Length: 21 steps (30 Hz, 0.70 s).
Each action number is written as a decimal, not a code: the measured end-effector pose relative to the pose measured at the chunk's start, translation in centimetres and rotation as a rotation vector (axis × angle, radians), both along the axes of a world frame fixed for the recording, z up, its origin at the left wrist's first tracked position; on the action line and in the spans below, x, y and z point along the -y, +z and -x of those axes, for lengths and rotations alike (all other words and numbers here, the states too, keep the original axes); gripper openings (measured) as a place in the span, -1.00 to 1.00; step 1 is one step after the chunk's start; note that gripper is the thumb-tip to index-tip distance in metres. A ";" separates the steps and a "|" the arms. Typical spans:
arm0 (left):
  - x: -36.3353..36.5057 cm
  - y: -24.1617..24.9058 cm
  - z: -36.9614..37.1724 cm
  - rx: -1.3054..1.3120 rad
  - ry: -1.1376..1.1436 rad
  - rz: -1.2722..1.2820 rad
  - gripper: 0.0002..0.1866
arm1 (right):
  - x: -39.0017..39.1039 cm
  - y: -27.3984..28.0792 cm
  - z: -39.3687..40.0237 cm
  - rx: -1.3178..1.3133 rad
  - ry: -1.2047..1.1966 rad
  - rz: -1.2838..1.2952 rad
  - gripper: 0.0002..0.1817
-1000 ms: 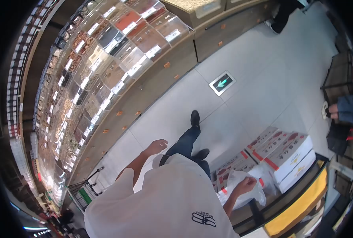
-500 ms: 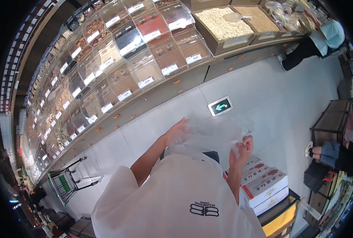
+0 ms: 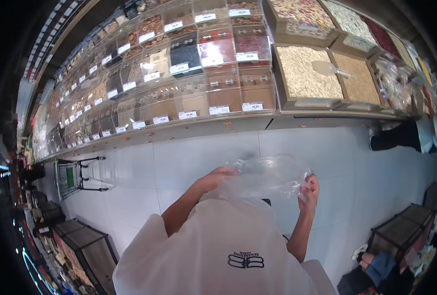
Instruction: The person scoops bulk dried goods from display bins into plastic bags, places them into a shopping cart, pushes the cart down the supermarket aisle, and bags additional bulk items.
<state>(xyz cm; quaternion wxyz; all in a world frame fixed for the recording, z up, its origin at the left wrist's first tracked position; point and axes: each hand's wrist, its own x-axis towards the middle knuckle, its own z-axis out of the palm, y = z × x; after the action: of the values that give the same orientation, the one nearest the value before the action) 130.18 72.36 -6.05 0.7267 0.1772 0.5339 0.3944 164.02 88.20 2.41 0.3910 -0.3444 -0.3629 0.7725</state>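
Observation:
A clear, thin plastic bag (image 3: 267, 178) is stretched sideways in front of my body, above the light floor. At its left end my left hand (image 3: 216, 178) has its fingers closed on the bag's edge, partly behind the film. My right hand (image 3: 309, 191) pinches the crumpled right end, with the fingers bent up. Beyond the bag stands a counter of clear lidded bins (image 3: 223, 95) with white price labels.
An open bin of pale flakes (image 3: 307, 73) holds a clear scoop (image 3: 324, 68). A shopping cart (image 3: 70, 178) stands at the left. A person in dark trousers (image 3: 398, 136) is by the counter at the right; another person (image 3: 380, 270) is at the lower right.
The view has turned and shifted, so the counter now runs more level across the top. The bag is spread flatter between my hands, and the floor sign and stacked boxes have left sight.

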 end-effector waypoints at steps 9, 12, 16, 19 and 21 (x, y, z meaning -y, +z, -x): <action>3.3 -0.1 9.1 -0.141 0.782 -0.077 -0.74 | -11.4 2.9 8.3 0.098 0.709 -0.068 -0.33; 4.1 0.2 10.9 -0.212 0.868 -0.093 -0.74 | -14.0 -0.1 15.4 0.176 0.420 0.097 -0.35; 4.1 -1.7 12.8 -0.206 0.977 -0.110 -0.71 | -15.1 -3.9 26.3 0.531 0.724 -0.239 -0.61; 4.7 -4.8 14.5 -0.378 1.036 0.059 -0.72 | -9.9 -1.4 33.6 0.579 0.734 -1.116 -0.76; 7.0 -8.9 15.7 -0.258 1.345 0.031 -0.73 | -5.7 3.0 35.9 0.232 1.169 -1.288 -0.85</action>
<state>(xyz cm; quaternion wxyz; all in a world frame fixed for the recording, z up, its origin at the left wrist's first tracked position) 114.51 65.36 -14.92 0.2567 -0.1578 0.6155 0.7282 128.09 93.90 5.41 0.0115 0.1080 -0.8841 0.4545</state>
